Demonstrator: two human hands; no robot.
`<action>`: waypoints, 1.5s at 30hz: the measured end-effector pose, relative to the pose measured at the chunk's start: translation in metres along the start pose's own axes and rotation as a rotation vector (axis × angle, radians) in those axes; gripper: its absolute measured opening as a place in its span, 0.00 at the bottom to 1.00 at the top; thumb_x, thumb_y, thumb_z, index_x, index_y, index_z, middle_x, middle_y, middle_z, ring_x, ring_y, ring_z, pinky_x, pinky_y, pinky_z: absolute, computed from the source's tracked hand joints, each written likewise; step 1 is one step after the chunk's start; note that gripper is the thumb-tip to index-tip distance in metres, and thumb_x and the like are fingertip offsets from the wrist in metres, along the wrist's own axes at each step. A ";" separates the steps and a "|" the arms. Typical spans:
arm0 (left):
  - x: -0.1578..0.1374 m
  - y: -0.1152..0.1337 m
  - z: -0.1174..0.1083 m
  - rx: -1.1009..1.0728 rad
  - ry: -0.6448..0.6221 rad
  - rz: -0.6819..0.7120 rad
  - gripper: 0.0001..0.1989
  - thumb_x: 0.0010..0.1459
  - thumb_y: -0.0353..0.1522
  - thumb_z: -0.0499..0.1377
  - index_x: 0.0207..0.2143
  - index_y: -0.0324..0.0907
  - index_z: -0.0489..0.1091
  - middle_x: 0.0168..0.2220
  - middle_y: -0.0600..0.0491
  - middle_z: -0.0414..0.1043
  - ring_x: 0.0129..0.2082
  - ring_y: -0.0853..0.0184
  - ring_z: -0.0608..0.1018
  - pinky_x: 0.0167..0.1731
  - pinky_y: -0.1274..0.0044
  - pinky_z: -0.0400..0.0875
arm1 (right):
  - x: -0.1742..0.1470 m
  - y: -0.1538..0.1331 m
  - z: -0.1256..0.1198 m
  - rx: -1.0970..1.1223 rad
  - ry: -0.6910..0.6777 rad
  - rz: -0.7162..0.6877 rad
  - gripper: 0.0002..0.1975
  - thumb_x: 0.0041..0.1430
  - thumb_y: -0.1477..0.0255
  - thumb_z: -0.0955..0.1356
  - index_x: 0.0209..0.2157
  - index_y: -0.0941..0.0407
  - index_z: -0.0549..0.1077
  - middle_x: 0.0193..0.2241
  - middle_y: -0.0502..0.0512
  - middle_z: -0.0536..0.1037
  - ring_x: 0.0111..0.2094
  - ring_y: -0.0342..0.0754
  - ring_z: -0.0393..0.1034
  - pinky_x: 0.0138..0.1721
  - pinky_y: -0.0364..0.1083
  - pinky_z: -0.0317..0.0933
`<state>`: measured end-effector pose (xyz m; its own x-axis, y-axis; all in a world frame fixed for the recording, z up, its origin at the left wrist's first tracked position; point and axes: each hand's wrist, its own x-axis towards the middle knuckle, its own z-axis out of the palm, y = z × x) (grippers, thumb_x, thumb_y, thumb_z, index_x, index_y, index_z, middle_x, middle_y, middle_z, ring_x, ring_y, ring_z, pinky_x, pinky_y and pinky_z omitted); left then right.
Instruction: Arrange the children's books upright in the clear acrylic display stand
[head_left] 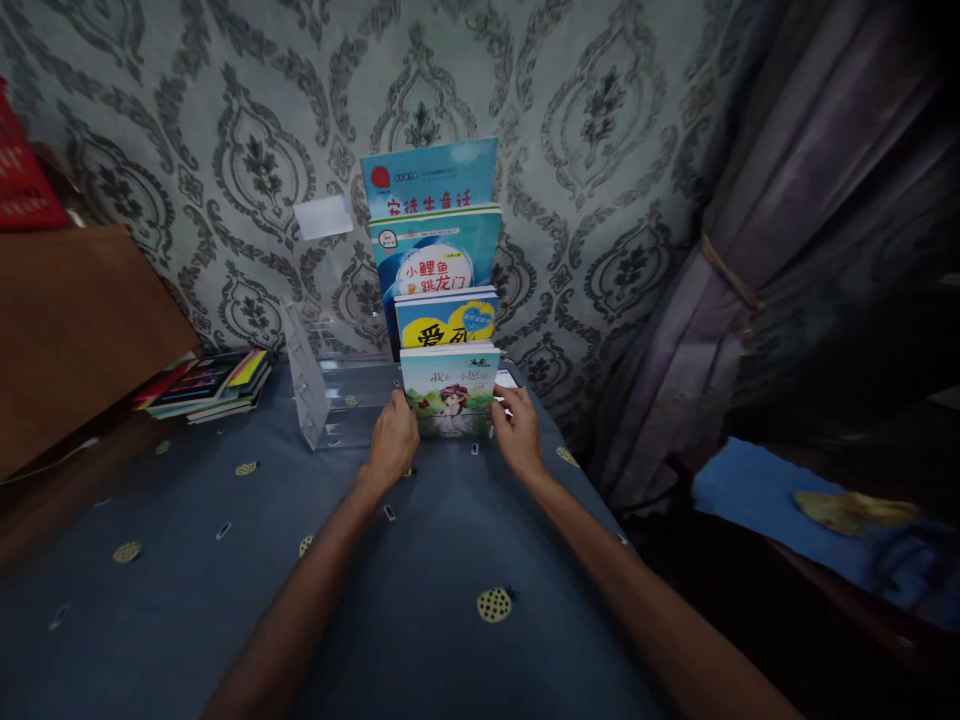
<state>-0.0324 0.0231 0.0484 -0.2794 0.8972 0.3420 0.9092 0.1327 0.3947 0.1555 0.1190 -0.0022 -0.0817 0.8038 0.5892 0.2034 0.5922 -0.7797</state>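
Observation:
A small book (451,400) with a girl in a green meadow on its cover stands upright at the front of a clear tiered rack (349,385). My left hand (394,436) is closed on its lower left edge. At its right edge, my right hand (517,430) grips it between thumb and fingers. Behind it rise a yellow-and-blue book (429,328), a teal book (480,240) with a white oval, and a taller blue book (442,178), each higher than the one before. The rack's left part holds no books.
A pile of books (214,385) lies to the left, beside a brown wooden panel (82,320). Dark blue cloth with pineapple prints (493,604) covers the table. Patterned wallpaper (600,130) is behind. A tied purple curtain (697,290) hangs at right, near a blue cloth (750,490).

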 end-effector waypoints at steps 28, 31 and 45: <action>-0.059 -0.112 -0.019 0.221 0.162 0.181 0.22 0.66 0.26 0.48 0.62 0.36 0.61 0.63 0.38 0.67 0.66 0.57 0.66 0.64 0.60 0.61 | -0.063 -0.014 0.010 -0.192 -0.443 -0.112 0.10 0.60 0.69 0.63 0.37 0.52 0.77 0.33 0.56 0.78 0.31 0.53 0.72 0.37 0.52 0.68; -0.051 -0.126 -0.040 0.236 0.254 0.084 0.19 0.67 0.27 0.48 0.58 0.38 0.64 0.55 0.40 0.72 0.57 0.57 0.73 0.58 0.62 0.66 | -0.062 -0.014 0.010 -0.199 -0.452 -0.109 0.11 0.60 0.68 0.63 0.36 0.52 0.77 0.31 0.55 0.78 0.29 0.52 0.71 0.34 0.52 0.68; 0.012 -0.267 -0.151 0.566 0.194 -0.454 0.31 0.66 0.32 0.52 0.68 0.31 0.50 0.71 0.29 0.50 0.72 0.45 0.52 0.64 0.45 0.51 | -0.059 -0.018 0.010 -0.217 -0.485 -0.088 0.13 0.60 0.65 0.62 0.35 0.50 0.78 0.32 0.57 0.79 0.31 0.56 0.75 0.35 0.54 0.71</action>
<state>-0.3253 -0.0653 0.0760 -0.6664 0.6194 0.4151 0.6970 0.7152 0.0518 0.1468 0.0615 -0.0253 -0.5385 0.7159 0.4444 0.3681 0.6744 -0.6401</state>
